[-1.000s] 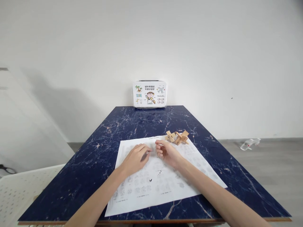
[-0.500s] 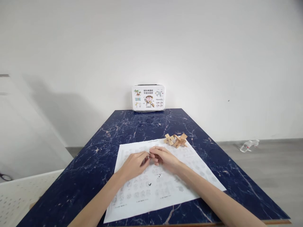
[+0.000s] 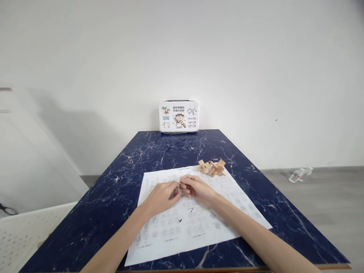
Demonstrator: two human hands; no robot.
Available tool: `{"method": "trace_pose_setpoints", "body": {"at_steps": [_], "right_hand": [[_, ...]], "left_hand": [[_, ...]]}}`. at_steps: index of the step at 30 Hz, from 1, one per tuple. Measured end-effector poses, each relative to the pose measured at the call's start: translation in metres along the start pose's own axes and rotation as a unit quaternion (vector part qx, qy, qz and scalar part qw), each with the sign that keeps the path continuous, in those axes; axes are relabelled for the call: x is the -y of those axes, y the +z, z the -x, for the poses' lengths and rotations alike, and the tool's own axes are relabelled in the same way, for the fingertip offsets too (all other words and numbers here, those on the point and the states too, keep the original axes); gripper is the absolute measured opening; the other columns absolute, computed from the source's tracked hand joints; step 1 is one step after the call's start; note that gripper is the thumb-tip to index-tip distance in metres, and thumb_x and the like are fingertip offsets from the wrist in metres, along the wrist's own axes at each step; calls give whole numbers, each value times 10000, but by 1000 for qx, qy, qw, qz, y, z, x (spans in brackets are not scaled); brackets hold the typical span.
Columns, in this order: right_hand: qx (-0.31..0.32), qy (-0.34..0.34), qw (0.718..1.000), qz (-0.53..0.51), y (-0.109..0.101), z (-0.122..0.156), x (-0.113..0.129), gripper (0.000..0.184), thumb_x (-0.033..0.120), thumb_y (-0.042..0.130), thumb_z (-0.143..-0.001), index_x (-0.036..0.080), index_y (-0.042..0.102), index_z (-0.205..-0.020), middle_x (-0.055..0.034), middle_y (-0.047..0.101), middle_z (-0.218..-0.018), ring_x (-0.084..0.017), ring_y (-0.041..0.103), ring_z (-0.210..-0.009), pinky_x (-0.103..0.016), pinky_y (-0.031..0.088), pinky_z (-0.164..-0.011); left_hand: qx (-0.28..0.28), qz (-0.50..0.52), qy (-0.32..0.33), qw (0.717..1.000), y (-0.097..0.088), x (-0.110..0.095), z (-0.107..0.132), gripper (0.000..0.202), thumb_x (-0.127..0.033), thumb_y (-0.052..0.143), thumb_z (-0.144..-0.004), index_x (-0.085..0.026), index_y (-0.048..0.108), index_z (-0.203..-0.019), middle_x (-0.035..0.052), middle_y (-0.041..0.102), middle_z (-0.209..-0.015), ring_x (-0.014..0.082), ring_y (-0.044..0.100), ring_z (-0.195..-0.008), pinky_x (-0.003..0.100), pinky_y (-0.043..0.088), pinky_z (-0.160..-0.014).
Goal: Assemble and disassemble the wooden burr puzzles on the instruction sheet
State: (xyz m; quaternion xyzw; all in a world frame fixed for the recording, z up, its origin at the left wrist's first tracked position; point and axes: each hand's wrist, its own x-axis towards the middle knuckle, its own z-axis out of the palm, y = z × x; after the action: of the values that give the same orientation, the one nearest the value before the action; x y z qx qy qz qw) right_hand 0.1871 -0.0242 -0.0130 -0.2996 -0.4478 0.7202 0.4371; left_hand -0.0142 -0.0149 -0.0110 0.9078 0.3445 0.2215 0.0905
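My left hand [image 3: 164, 197] and my right hand [image 3: 198, 189] meet over a printed white sheet of paper [image 3: 159, 252], their fingertips touching or nearly so. Both hands have curled, pinching fingers, and anything between them is too small or hidden to make out. Beyond my right hand, at the sheet's far right edge, lie several notched wooden puzzle pieces [image 3: 217, 168], one resting across another. Small black marks or bits [image 3: 180, 220] show on the paper below my hands.
The dark blue marble-patterned table [image 3: 176, 153] reaches to a white wall. A white cartoon-printed case [image 3: 179, 116] stands at its far edge. A clear plastic bottle [image 3: 300, 174] lies on the floor at right; a perforated white surface [image 3: 25, 231] and scissors-like black loops [image 3: 8, 209] are at left.
My hands stay together in nearly the same place, with only slight finger movement. The whole view has shifted very slightly.
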Motion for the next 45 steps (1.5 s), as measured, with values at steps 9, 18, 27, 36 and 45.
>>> {"method": "trace_pose_setpoints", "body": {"at_steps": [9,18,27,36,45], "right_hand": [[4,-6,1000,-4,-1,0,-3,405,464,808,-851,179,556,-712,43,462,-658,-97,376,-583,-273,325,-572],[-13,-1,1000,2,0,0,-3,412,477,829,-820,179,564,-721,31,485,-715,-97,375,-597,-274,338,-569],[-14,0,1000,6,-1,2,-2,420,488,835,-813,176,569,-719,34,488,-707,-94,374,-596,-272,335,-568],[-6,-3,1000,5,-2,0,-3,439,505,836,-812,178,561,-712,37,493,-679,-88,384,-575,-261,332,-549],[-20,1,1000,-19,-1,1,-3,491,600,826,-802,176,586,-746,35,508,-692,-89,390,-566,-257,348,-544]], "left_hand": [[2,-1,6,1000,1,1,2,146,-251,537,-1015,-207,554,-877,-19,676,-771,135,617,-619,257,439,-595],[-8,-20,28,999,4,4,2,196,-259,488,-1049,-205,578,-884,-7,690,-798,138,624,-623,265,442,-595],[-17,-33,42,998,5,4,1,216,-252,473,-1046,-202,604,-881,0,706,-806,141,638,-633,266,459,-601],[-14,-45,45,998,4,4,2,223,-247,485,-1040,-200,601,-856,5,712,-806,147,655,-652,268,464,-603],[-9,-43,38,998,4,4,2,208,-239,494,-1034,-199,623,-876,8,723,-817,150,664,-650,271,458,-605]]}}
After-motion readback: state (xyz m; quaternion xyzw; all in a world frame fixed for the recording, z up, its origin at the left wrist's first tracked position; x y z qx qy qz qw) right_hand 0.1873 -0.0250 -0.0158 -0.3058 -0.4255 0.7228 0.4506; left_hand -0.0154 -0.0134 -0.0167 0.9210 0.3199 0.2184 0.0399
